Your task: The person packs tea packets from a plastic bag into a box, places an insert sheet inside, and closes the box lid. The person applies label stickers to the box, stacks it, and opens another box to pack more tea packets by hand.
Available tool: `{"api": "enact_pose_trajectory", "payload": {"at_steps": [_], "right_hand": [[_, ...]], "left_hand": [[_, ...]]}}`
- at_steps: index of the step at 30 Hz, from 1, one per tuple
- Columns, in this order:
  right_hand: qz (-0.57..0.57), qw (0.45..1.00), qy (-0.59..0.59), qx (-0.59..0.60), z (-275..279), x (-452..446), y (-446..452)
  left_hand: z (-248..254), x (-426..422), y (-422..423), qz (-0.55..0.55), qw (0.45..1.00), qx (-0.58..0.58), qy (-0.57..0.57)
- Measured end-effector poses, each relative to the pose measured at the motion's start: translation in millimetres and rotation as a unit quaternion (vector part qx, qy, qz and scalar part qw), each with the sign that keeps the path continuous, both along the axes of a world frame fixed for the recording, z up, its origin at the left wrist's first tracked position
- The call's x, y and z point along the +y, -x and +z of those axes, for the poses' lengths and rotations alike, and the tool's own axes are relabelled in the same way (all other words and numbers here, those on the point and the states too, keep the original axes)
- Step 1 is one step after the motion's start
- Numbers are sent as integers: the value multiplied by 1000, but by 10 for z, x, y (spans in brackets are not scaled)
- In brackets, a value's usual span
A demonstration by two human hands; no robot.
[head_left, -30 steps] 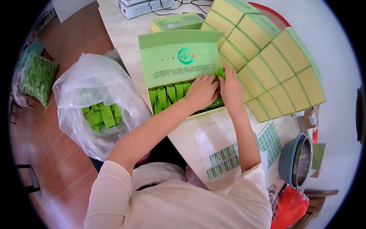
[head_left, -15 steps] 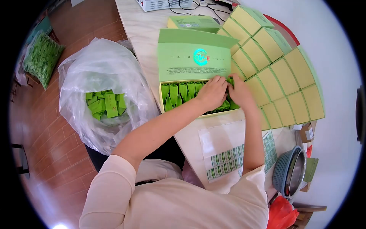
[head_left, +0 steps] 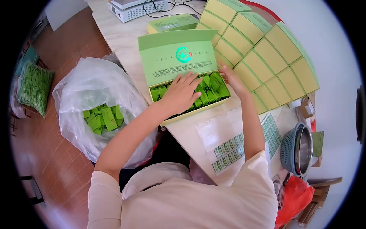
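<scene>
Beyond the left hand (head_left: 182, 91), the lid (head_left: 158, 49) bears a teal emblem (head_left: 183, 54), red seal (head_left: 190, 54) and illegible characters (head_left: 181, 68); nearer than the right hand (head_left: 231, 77), stickers (head_left: 228, 159) carry unreadable print.

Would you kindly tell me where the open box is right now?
In the head view's upper middle, the open box is on the table, partly under the left hand, left of the stacked boxes.

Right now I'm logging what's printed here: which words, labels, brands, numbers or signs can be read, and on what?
None reads with certainty.
Raised lid: round foil emblem, red mark, character row and small print, too blurred.
Label sheets: repeated print, too small.
Uppermost sachet in the plastic bag: faint marks, too small.
Closed box behind the lid: label, too blurred.
</scene>
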State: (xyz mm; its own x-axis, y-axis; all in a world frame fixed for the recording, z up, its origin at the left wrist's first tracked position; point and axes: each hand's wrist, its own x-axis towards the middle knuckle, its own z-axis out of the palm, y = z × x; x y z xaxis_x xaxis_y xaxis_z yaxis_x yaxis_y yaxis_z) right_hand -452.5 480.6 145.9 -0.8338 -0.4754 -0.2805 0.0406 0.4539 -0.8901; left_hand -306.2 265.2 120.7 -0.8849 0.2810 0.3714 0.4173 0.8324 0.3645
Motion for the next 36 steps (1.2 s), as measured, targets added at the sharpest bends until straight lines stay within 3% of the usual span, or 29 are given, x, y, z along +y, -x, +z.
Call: {"api": "enact_pose_trajectory", "payload": {"at_steps": [2,4,5,7,8,10,13,17,19,23,26,28,31,36], "right_hand": [[-17,1000,-5,8,-52,-7,-91],[7,981,-89,171,-232,-15,-146],[9,981,-91,171,-298,-6,-152],[-102,927,-100,346,-317,-68,-230],[-97,928,-100,346,-305,-54,-290],[-114,846,-304,422,4,-124,-635],[-79,812,-373,442,27,-73,-810],[-71,818,-414,393,74,-86,-681],[11,775,-495,393,70,-112,-558],[67,758,-501,412,113,-148,-518],[46,794,-500,341,196,-217,-755],[17,771,-415,484,79,-164,-836],[36,798,-331,503,-333,-57,-775],[107,831,-335,431,-184,89,-937]], "left_hand": [[-71,13,-50,-4,999,-33,26],[-134,37,-76,6,995,14,96],[-157,41,-68,8,995,14,94],[-169,34,-57,10,995,22,96],[-174,26,-50,14,995,20,94],[-169,32,-65,7,996,5,83],[-174,47,-64,15,996,9,92],[-195,52,-54,11,995,15,93],[-174,38,-52,9,996,11,92],[-167,7,-56,1,997,14,78],[-187,22,-58,8,997,14,75],[-192,32,-58,11,996,8,83],[-191,31,-53,9,995,14,96],[-191,111,75,-10,993,1,116]]}}
